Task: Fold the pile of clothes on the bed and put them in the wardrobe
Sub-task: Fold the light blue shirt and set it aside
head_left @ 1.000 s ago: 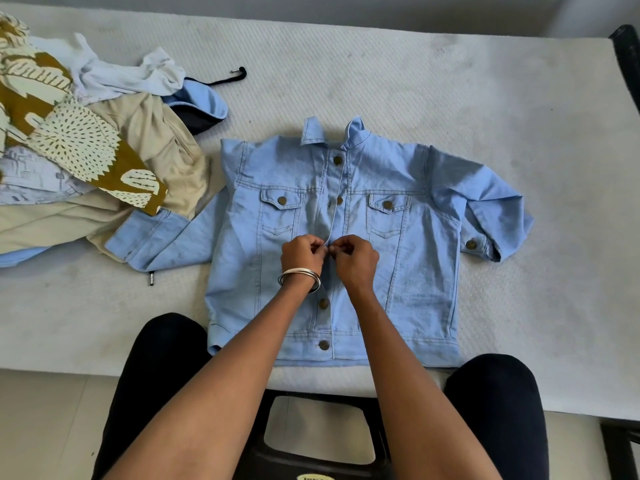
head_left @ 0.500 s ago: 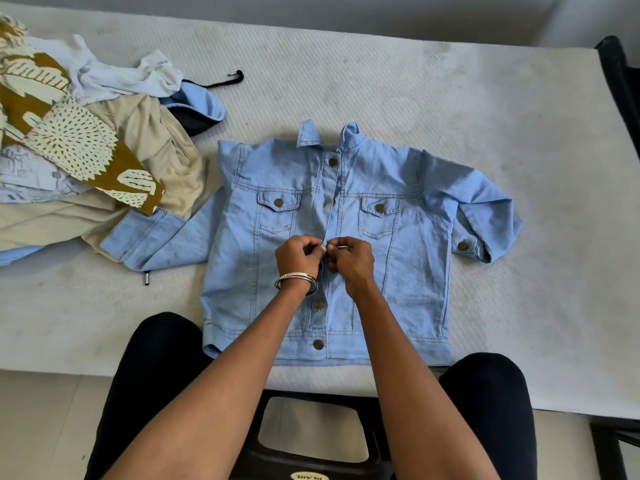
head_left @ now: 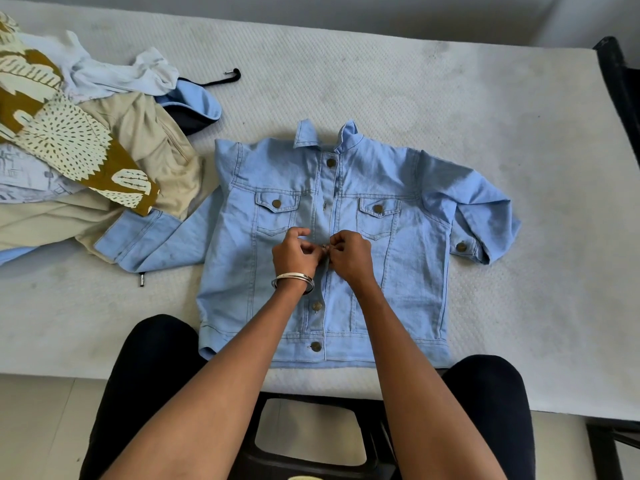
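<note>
A light blue denim jacket (head_left: pixel 398 244) lies face up on the white bed (head_left: pixel 415 91), collar away from me. My left hand (head_left: pixel 294 254), with a metal bangle on its wrist, and my right hand (head_left: pixel 349 256) meet at the front placket, mid-chest. Both pinch the placket edges around a button between them. The two lowest buttons look fastened. The jacket's left sleeve reaches under the pile of clothes (head_left: pixel 69 157) at the left; its right sleeve is bent at the cuff.
The pile holds a mustard patterned cloth, beige and white garments and a blue hooded piece with a black drawstring (head_left: pixel 228 76). A black stool (head_left: pixel 311 441) stands between my knees. A dark chair frame (head_left: pixel 620 84) borders the bed's right edge.
Both hands stay at the same button on the placket; my left index finger has lifted and spread a little. The view has shifted slightly.
</note>
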A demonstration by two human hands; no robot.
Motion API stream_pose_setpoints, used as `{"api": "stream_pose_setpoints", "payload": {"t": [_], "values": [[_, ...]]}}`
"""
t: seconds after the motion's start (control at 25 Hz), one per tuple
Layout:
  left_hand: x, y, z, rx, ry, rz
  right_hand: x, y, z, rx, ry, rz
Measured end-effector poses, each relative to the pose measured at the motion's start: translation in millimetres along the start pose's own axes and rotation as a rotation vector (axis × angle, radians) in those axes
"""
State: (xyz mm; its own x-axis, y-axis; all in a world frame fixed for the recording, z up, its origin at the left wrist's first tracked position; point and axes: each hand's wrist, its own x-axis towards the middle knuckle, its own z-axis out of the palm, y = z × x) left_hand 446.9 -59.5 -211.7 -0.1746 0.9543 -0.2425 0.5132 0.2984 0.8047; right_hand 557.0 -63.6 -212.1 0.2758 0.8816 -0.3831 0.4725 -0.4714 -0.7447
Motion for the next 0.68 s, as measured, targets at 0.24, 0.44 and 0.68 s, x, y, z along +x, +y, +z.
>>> {"api": "stream_pose_setpoints", "payload": {"t": [0.24, 0.44, 0.68], "values": [[8, 7, 2, 0.05, -0.026, -0.006, -4, 5, 4, -0.083, 0.026, -0.107], [16, 14, 3, 0.051, -0.047, -0.099, -7, 10, 11, -0.109, 0.109, -0.096], [18, 10, 5, -0.001, -0.097, -0.207, -8, 6, 16, -0.031, 0.098, 0.013]]}}
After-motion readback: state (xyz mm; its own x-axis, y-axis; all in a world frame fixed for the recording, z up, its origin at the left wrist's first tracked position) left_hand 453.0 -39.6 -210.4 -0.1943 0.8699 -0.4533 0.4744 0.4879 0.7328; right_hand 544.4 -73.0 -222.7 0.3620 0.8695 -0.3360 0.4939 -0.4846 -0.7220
